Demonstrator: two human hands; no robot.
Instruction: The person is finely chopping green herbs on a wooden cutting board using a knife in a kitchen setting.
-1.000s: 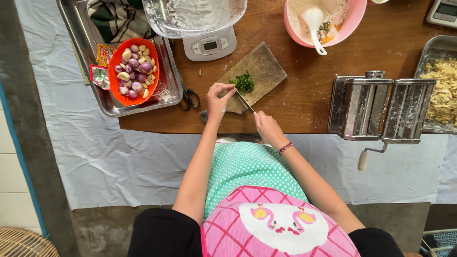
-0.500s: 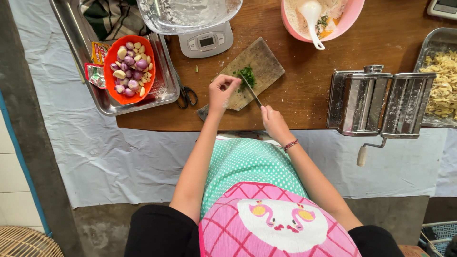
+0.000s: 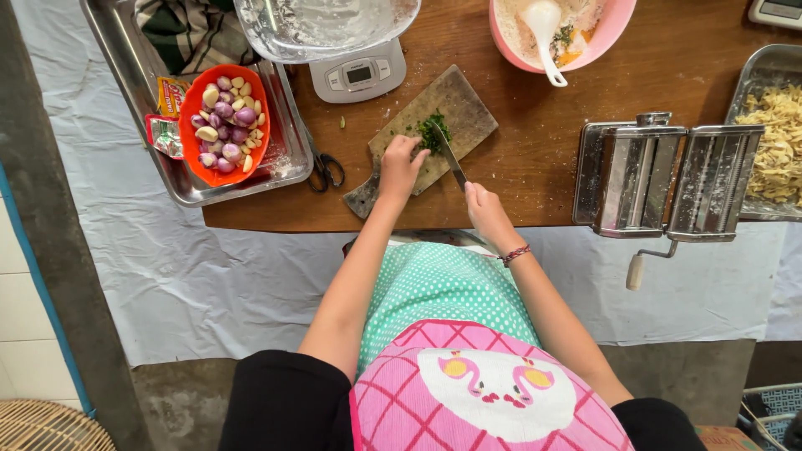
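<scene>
You are chopping: your left hand [image 3: 401, 164] pinches the green herbs [image 3: 432, 132] on the worn wooden cutting board [image 3: 468, 107], your right hand [image 3: 484, 209] is closed around the steel knife [image 3: 449, 154], and I judge the next cut needs fingertips tucked back.

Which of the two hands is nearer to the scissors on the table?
Left. The left hand rests on the cutting board, just right of the scissors. The right hand, holding the knife, is farther right.
</scene>
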